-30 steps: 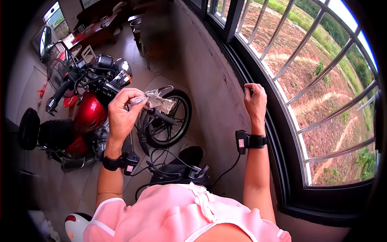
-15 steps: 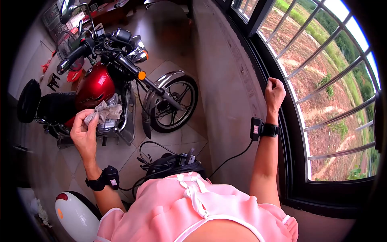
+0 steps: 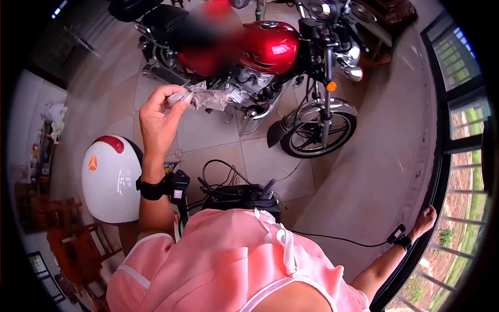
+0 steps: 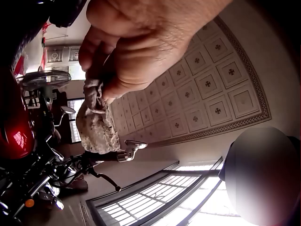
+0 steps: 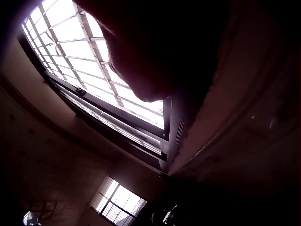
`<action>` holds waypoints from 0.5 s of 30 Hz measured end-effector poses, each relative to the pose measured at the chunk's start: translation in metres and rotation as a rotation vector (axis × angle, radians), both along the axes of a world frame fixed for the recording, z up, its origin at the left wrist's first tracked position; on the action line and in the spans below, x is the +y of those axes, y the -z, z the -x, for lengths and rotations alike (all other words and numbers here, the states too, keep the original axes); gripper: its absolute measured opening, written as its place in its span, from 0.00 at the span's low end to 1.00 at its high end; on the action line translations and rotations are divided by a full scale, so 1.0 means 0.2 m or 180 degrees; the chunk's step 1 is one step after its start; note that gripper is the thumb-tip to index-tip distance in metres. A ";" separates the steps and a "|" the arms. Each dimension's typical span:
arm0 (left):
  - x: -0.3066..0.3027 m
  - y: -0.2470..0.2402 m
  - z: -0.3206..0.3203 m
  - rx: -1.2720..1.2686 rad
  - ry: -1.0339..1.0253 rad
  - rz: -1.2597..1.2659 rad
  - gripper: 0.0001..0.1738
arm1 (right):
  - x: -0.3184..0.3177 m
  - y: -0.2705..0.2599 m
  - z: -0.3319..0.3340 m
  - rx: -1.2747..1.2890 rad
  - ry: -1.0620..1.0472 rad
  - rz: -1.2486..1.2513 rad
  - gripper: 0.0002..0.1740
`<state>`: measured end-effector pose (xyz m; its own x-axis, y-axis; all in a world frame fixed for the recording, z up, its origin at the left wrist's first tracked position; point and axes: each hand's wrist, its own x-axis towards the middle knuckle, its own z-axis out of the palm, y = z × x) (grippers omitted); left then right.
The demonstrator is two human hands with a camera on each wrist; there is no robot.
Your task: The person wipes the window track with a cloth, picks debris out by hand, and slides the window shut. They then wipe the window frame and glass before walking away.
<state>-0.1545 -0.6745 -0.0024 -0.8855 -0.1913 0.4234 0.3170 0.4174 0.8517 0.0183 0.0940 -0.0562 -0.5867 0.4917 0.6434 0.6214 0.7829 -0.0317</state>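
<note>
My left hand (image 3: 159, 120) is raised in front of the body and pinches a crumpled, stained grey cloth (image 3: 210, 99) between thumb and fingers. In the left wrist view the cloth (image 4: 98, 127) hangs loosely from the fingertips, its lower part spread and speckled with dark marks. My right hand (image 3: 424, 222) is far out to the right, beside the dark window frame (image 3: 441, 179), its fingers bunched. The right wrist view shows that hand (image 5: 141, 70) only as a dark shape against the bright window, so I cannot tell whether it holds anything.
A red motorcycle (image 3: 273, 48) stands ahead on the tiled floor, its front wheel (image 3: 318, 134) near the wall ledge. Close on the left is a white rounded scooter part (image 3: 110, 179) with a red light. A black bag (image 3: 239, 200) with cables sits at the waist. Window bars line the right.
The head view has swung left, so the motorcycle now lies across the top. My left hand keeps the cloth, raised ahead. My right hand now appears lower and farther right, along the window frame.
</note>
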 end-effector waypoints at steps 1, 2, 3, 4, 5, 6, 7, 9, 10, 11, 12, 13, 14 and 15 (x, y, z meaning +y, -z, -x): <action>-0.07 0.00 -0.01 -0.0123 -0.0128 -0.0001 0.07 | 0.03 0.00 -0.01 -0.0084 0.0030 -0.0002 0.13; -0.13 0.02 -0.01 -0.0101 -0.0199 -0.0070 0.07 | 0.01 -0.01 -0.01 -0.0084 0.0156 0.0113 0.13; -0.18 0.04 -0.01 -0.0047 -0.0212 -0.0214 0.07 | 0.03 -0.01 -0.02 -0.0096 0.0181 0.0131 0.14; -0.22 0.05 0.00 -0.0090 -0.0260 -0.0301 0.07 | 0.07 0.02 -0.02 0.0117 0.0108 0.0090 0.14; -0.25 0.05 -0.01 -0.0126 -0.0311 -0.0398 0.07 | 0.02 0.02 0.01 0.0472 -0.0032 0.0148 0.14; -0.27 0.04 -0.02 -0.0146 -0.0359 -0.0330 0.07 | -0.08 0.02 0.08 0.0631 -0.0244 0.0146 0.13; -0.29 0.04 -0.02 -0.0155 -0.0414 -0.0260 0.07 | -0.26 0.02 0.20 0.0495 -0.0523 0.0105 0.12; -0.34 0.07 -0.03 -0.0126 -0.0608 -0.0149 0.08 | -0.58 0.19 0.48 0.0804 -0.1309 0.0934 0.08; -0.35 0.07 -0.05 -0.0167 -0.0684 -0.0182 0.08 | -0.69 0.34 0.63 0.0610 -0.1835 0.1499 0.08; -0.36 0.08 -0.07 -0.0202 -0.0752 -0.0217 0.08 | -0.89 0.43 0.77 0.0049 -0.2034 0.2446 0.09; -0.35 0.09 -0.09 -0.0248 -0.0788 -0.0246 0.07 | -1.15 0.48 0.91 -0.0374 -0.2689 0.3188 0.07; -0.35 0.09 -0.11 -0.0283 -0.0817 -0.0274 0.07 | -1.40 0.55 1.03 -0.0707 -0.3244 0.3272 0.05; -0.36 0.13 -0.11 -0.0246 -0.0781 -0.0188 0.07 | -1.69 0.52 1.12 -0.1049 -0.3891 0.3162 0.05; -0.37 0.17 -0.11 -0.0215 -0.0788 -0.0012 0.06 | -1.95 0.47 1.18 -0.1537 -0.3998 0.3716 0.05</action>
